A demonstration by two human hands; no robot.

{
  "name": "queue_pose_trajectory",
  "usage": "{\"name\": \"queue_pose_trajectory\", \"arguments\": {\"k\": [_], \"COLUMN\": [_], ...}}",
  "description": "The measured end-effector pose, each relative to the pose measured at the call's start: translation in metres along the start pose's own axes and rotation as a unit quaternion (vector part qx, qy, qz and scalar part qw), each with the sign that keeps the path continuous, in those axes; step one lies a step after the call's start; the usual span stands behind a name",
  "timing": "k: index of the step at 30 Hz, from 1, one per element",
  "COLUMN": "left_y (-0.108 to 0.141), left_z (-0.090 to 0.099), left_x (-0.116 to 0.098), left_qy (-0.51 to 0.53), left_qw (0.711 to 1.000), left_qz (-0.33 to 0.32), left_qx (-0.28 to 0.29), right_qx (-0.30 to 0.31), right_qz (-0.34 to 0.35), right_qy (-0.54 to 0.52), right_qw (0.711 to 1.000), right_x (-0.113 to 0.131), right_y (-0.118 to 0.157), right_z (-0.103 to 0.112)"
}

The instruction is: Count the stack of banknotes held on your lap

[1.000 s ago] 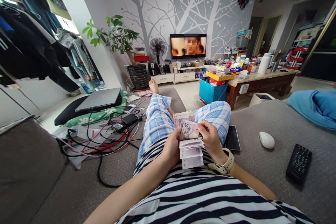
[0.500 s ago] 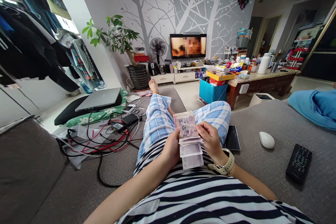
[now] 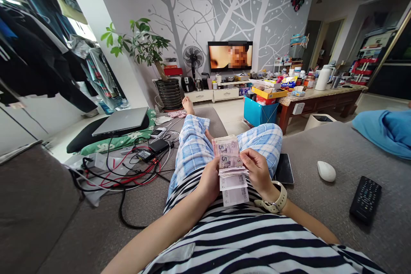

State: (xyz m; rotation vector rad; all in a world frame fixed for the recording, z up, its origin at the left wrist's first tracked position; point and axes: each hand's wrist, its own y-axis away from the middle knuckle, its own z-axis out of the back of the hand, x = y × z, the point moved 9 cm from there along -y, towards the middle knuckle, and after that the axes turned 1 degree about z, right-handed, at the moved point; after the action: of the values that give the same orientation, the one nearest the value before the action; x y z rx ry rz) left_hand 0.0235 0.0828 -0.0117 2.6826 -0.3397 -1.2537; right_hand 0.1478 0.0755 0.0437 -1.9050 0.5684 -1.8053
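While the thin paper money (image 3: 229,154), pinkish purple with a big 5 on it, is held over the lap, its flat notes lie on top of each other in a stack. Paler oblong notes (image 3: 235,192) hang below it like little steps, in front of the black-and-white striped cloth shirt (image 3: 244,244). The left hand (image 3: 210,178) curls around the left edge of the stack. The right hand (image 3: 257,170) pinches the right edge between thumb and fingers, and a cream watch (image 3: 279,199) goes around that wrist. Soft blue-and-white checked trousers (image 3: 192,145) cover the legs.

Just beside the right leg lies a flat, shiny black tablet (image 3: 285,169). Further right, on the rough grey cloth sofa (image 3: 316,214), are a smooth, white, egg-shaped mouse (image 3: 326,171) and a long black remote (image 3: 365,200) with lots of little buttons. On the left is a messy tangle of bendy black, red and white wires (image 3: 138,178). Past them, a thin, flat grey laptop (image 3: 123,120) rests over a green patterned cushion (image 3: 149,125).
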Motion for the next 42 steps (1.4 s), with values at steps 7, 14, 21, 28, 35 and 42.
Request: {"name": "queue_pose_trajectory", "arguments": {"k": [7, 14, 21, 28, 35, 42], "left_y": [0.004, 0.004, 0.004, 0.005, 0.004, 0.003], "left_z": [-0.006, -0.007, -0.002, -0.005, -0.010, -0.010], "left_x": [-0.004, -0.007, -0.008, -0.007, -0.005, -0.005], "left_qy": [-0.008, -0.023, -0.041, -0.042, 0.016, -0.001], "left_qw": [1.000, 1.000, 0.999, 0.999, 1.000, 1.000], "left_qz": [-0.002, -0.018, -0.034, -0.034, -0.008, -0.013], "left_qx": [-0.005, 0.005, -0.002, 0.003, 0.010, 0.009], "right_qx": [0.003, -0.036, -0.079, -0.062, -0.058, -0.035], "right_qz": [-0.011, -0.028, -0.058, -0.054, -0.044, -0.030], "right_qy": [-0.026, -0.011, 0.009, 0.034, 0.034, 0.010], "right_qw": [1.000, 0.999, 0.995, 0.996, 0.997, 0.999], "right_x": [-0.001, -0.011, -0.030, -0.031, -0.020, -0.011], "right_y": [0.001, -0.004, -0.009, -0.008, -0.005, -0.001], "right_z": [-0.001, 0.006, 0.016, 0.013, 0.012, 0.006]}}
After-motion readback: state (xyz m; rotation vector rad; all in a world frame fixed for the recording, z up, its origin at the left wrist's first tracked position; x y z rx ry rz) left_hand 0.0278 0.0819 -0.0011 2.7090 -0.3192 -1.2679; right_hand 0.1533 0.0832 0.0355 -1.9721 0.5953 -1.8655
